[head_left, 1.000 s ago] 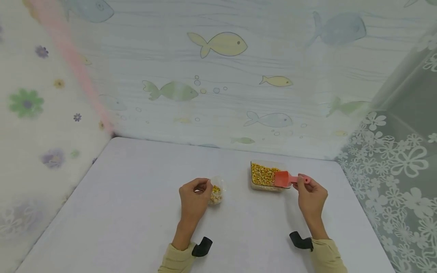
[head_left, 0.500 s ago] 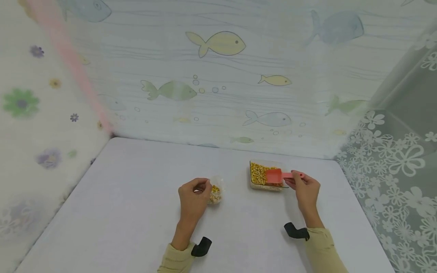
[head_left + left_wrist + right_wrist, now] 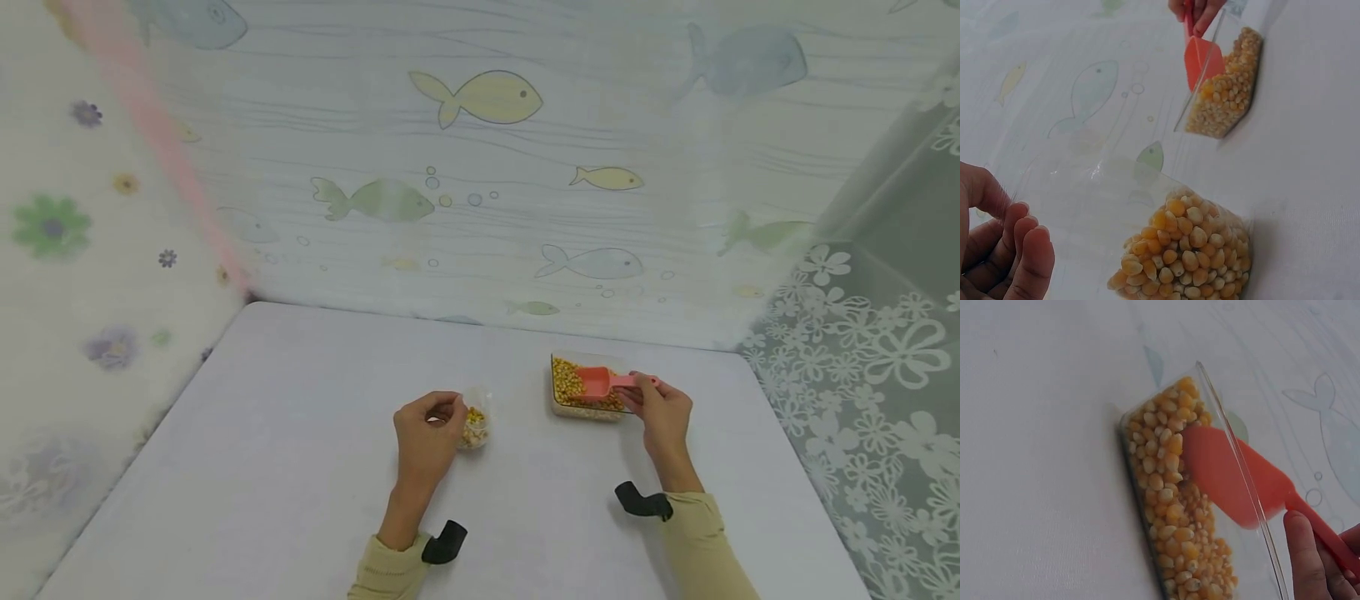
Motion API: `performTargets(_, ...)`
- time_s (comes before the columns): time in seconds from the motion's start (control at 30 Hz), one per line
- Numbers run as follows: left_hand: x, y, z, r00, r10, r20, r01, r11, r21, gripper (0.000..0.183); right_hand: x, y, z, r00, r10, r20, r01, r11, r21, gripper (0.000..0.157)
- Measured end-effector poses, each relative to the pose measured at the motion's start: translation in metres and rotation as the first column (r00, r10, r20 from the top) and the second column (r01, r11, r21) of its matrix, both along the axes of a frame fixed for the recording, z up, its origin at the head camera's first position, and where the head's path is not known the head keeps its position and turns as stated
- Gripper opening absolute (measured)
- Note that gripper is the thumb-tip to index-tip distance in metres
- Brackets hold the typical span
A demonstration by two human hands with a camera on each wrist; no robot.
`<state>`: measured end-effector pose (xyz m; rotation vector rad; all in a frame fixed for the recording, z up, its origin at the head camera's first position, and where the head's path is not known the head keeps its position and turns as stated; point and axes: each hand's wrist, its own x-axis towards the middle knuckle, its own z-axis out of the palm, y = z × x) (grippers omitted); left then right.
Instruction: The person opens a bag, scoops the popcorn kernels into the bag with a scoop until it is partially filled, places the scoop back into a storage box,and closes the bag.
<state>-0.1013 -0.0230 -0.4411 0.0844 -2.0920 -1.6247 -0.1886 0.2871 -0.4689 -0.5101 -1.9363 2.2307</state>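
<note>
My left hand (image 3: 426,437) pinches the top edge of a clear plastic bag (image 3: 1100,187), which stands on the table with corn kernels (image 3: 1194,250) in its lower part. At the right, my right hand (image 3: 660,410) grips the handle of a red scoop (image 3: 596,383). The scoop's blade sits inside a clear rectangular container (image 3: 588,412) of corn kernels (image 3: 567,379). Seen through the container wall in the right wrist view, the scoop's front edge (image 3: 1194,447) is pushed in among the kernels. Both containers show yellow and pale kernels.
A white table (image 3: 300,375) lies under everything, with a fish-printed curtain (image 3: 480,167) along its back edge. Flowered fabric hangs at the left and a lace curtain (image 3: 885,392) at the right. Black wrist mounts (image 3: 444,543) stick out from the sleeves.
My right hand has moved left with the scoop, carrying its blade from the container's right end toward the middle of the kernels. The left hand and the bag have stayed in place.
</note>
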Motion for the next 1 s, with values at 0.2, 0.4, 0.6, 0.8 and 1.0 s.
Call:
performTargets(0.2, 0.000, 0.000, 0.000, 1.000, 0.005, -0.003, -0.005, 1.000, -0.014, 0.005, 0.001, -0.001, 0.002, 0.999, 0.019, 0.040, -0.016, 0.998, -0.058, 0.035)
performTargets(0.4, 0.000, 0.000, 0.001, 1.000, 0.009, 0.002, -0.009, 1.000, -0.024, 0.005, 0.001, 0.000, 0.003, 0.997, 0.049, 0.063, -0.041, 0.992, -0.116, 0.028)
performTargets(0.6, 0.001, 0.000, 0.000, 1.000, 0.005, 0.007, -0.005, 1.000, -0.015, 0.005, 0.002, 0.002, 0.004, 0.996, 0.033, 0.081, -0.016, 0.979, -0.206, 0.014)
performTargets(0.8, 0.004, 0.002, 0.000, 1.000, 0.004, 0.001, -0.004, 1.000, -0.006, 0.005, 0.006, 0.005, 0.004, 0.996, 0.031, 0.087, -0.013, 0.979, -0.201, 0.018)
performTargets(1.0, 0.006, 0.002, 0.000, 1.000, 0.006, -0.007, -0.006, 1.000, -0.013, 0.005, 0.009, 0.011, 0.005, 0.993, 0.036, 0.113, -0.001, 0.957, -0.291, 0.021)
